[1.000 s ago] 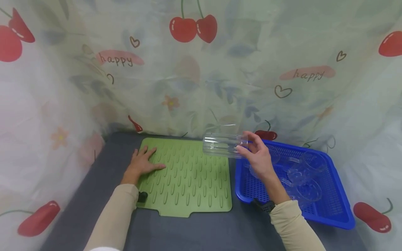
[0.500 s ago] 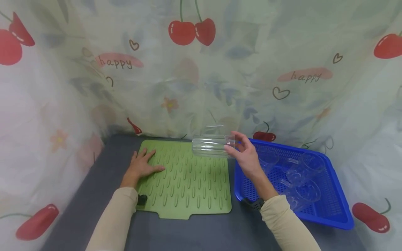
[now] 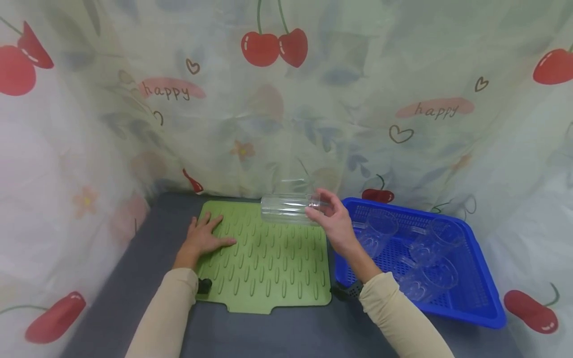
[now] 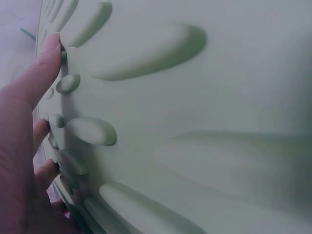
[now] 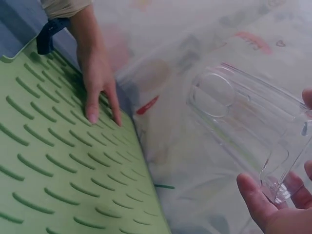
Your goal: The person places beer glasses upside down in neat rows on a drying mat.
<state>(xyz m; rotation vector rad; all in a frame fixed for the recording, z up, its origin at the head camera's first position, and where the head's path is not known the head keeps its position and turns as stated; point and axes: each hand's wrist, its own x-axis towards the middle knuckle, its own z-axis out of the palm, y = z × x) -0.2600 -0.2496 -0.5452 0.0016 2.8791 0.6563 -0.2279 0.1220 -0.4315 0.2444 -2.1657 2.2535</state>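
My right hand (image 3: 337,223) grips a clear mug (image 3: 284,209) near one end, thumb on the near side and fingers on the far side. The mug lies sideways in the air above the back right part of a green ridged mat (image 3: 264,271). Its handle points toward the back curtain. In the right wrist view, the see-through mug (image 5: 239,122) is tilted, its round end away from the fingers. With fingers spread, my left hand (image 3: 203,238) rests on the mat's left edge; the left wrist view shows the thumb and fingertips against the ridged surface (image 4: 243,107).
A blue plastic basket (image 3: 476,248) stands right of the mat, holding three clear mugs, among them one near its back left corner (image 3: 380,226). The dark grey table (image 3: 286,335) runs to a patterned curtain (image 3: 215,124) behind and at both sides.
My right hand has carried the mug leftward, from beside the basket's left edge to over the mat. The left hand stays in place on the mat.
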